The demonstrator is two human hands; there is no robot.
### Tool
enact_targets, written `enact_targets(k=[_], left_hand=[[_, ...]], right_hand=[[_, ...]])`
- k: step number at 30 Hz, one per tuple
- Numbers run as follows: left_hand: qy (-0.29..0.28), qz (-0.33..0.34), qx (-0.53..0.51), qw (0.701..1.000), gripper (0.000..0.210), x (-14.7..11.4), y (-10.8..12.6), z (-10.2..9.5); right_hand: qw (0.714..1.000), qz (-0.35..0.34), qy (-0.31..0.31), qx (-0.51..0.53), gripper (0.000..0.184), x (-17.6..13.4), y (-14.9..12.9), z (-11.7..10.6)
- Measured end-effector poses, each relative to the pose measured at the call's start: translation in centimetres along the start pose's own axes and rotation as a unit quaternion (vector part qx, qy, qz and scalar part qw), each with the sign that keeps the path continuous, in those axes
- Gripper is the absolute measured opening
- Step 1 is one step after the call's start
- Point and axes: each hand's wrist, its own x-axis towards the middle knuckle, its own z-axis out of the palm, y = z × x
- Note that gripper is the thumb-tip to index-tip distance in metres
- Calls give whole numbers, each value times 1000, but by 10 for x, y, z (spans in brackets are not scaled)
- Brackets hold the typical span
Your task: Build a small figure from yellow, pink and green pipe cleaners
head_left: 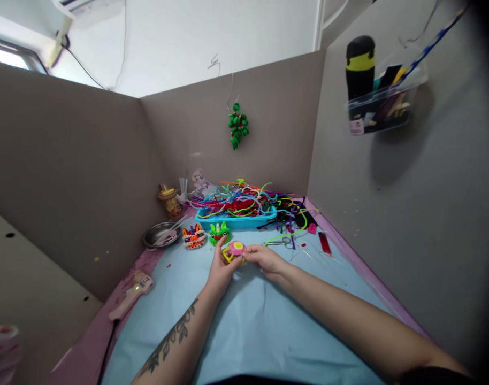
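A small pink-and-yellow pipe-cleaner craft piece (237, 246) is held above the blue cloth, with a yellow round patch facing up. My left hand (221, 267) wraps its thumb and fingers around the left and near side of it. At its right edge, my right hand (266, 259) pinches with thumb and forefinger; the exact spot under the fingertips is hidden. Just beyond my left hand stand a green pipe-cleaner animal head (219, 233) and an orange-and-white one (193, 237).
Behind lies a blue tray (236, 221) heaped with coloured pipe cleaners (244, 200). Scissors (284, 242) and a red strip (325, 244) lie at right. A metal bowl (161, 235) and a pink hot-glue gun or iron-like tool (132, 294) sit left. Grey partitions (228, 160) enclose the table.
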Motion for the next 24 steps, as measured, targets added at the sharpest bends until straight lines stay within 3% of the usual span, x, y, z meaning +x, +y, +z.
enact_targets(k=[3,5,8,11,14,16,20,24], left_hand=[[-11,-7,-13,1000,83,0,-2,1],[-5,-20,-10,1000,85,1,-4,0],[87,24,61,994,80,1,-7,-4],[187,126,173,959,51,-1,-5,-7],[123,145,243,951,11,-6,1,-4],[95,133,246,955,11,-8,3,0],[122,94,239,959,18,-7,2,3],[137,56,155,977,21,-5,0,3]], right_hand=[[1000,-26,16,6,29,0,-1,0],[993,-85,71,-36,28,-1,-4,0],[965,-160,163,-130,22,-4,-12,-3],[940,-200,201,-188,19,-5,-15,-5],[933,-218,205,-199,18,-4,-12,-2],[934,-224,188,-206,17,-4,-8,3],[929,-239,160,-232,13,-5,-3,12],[920,-253,167,-248,13,-7,-3,14]])
